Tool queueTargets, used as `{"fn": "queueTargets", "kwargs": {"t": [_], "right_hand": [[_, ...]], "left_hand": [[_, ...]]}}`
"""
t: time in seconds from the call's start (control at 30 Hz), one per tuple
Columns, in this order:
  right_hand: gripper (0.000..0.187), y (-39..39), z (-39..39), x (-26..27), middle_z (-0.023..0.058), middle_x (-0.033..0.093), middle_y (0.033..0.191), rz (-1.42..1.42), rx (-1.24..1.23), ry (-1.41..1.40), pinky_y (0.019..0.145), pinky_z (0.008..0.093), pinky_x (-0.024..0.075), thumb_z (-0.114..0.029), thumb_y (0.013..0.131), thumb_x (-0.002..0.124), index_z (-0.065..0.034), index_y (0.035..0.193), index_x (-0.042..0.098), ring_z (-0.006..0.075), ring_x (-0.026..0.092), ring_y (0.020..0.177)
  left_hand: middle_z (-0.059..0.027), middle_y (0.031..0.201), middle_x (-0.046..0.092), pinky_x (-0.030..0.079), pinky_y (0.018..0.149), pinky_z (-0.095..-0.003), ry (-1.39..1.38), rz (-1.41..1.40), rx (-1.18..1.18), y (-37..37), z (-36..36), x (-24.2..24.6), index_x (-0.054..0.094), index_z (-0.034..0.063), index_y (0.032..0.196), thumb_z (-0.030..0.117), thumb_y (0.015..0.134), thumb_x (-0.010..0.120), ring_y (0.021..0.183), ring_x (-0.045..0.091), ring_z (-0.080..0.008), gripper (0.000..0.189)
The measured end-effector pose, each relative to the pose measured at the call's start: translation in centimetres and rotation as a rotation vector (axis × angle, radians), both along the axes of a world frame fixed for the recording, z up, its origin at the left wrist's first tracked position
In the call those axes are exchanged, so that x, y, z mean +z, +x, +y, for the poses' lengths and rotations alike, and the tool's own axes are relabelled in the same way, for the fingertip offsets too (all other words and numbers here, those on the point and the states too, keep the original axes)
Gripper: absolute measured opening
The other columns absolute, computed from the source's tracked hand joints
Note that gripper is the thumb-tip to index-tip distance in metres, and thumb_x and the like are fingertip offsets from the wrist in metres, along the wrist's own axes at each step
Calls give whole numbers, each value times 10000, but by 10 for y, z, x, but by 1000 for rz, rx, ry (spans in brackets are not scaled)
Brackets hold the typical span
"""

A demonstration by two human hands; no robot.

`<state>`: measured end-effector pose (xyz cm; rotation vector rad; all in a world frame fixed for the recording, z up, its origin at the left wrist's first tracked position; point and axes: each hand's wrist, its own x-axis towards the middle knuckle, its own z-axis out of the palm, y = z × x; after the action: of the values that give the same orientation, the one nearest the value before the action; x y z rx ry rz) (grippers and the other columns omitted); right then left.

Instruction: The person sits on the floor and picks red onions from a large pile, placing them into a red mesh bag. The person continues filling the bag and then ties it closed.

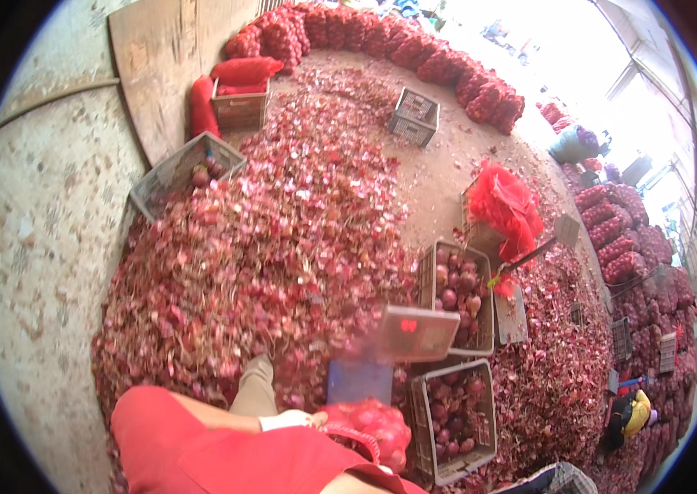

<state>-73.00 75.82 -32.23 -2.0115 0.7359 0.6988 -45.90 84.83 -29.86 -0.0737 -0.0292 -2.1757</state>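
Observation:
My left hand [299, 420], in a white glove, grips the near edge of a red mesh bag [379, 429] filled with red onions. A twisted red rim or cord of the bag curves beside my red shirt [249, 460]. Of my right arm, a bare stretch shows at the bottom edge; the right hand is almost wholly hidden behind the shirt and bag. Just beyond the bag lies the blue platform [359, 381] of a scale, whose display head [420, 332] glows with red digits. Beside the bag stands a plastic crate [491, 426] of red onions.
A deep layer of onion skins [274, 247] covers the floor. Another onion crate [427, 278] stands beyond the display. Red netting [506, 204] drapes over a crate. Full onion sacks [410, 46] line the far side. A grey crate [188, 170] sits left; a person in yellow [635, 414] bends at right.

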Motion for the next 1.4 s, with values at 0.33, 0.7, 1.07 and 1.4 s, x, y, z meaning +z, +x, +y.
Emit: {"fn": "queueTargets", "kwargs": {"t": [0.33, 0.7, 1.07, 1.4], "right_hand": [[207, 193, -86, 102, 121, 607, 680, -136, -11, -102, 605, 437, 488, -335, 727, 573, -135, 691, 613, 325, 620, 694], [93, 414, -154, 16, 101, 634, 722, -453, 590, -196, 623, 435, 495, -162, 690, 567, -136, 706, 654, 295, 612, 776], [128, 613, -334, -30, 99, 613, 723, -755, 914, 90, 644, 417, 486, -88, 586, 579, -133, 693, 633, 319, 601, 766], [202, 653, -423, -38, 112, 658, 824, -481, 1147, 289, 707, 408, 499, -145, 651, 618, -136, 845, 676, 329, 632, 814]], "left_hand": [[34, 639, 516, 406, 538, -227, 253, -785, -54, 210, -55, 89, 527, 85, 742, 276, 956, 470, 557, 473, -54, 293], [0, 479, 339, 238, 374, -289, 910, -919, 468, 272, -55, 64, 366, 141, 601, 239, 905, 387, 391, 288, -126, 320], [34, 442, 193, 84, 285, -258, 812, -681, 1351, 381, -212, 54, 310, 164, 576, 261, 903, 407, 316, 114, -87, 354], [42, 432, 180, 53, 281, -280, 887, -756, 1350, 407, -347, 61, 277, 170, 588, 208, 867, 377, 306, 88, -91, 299]]}}
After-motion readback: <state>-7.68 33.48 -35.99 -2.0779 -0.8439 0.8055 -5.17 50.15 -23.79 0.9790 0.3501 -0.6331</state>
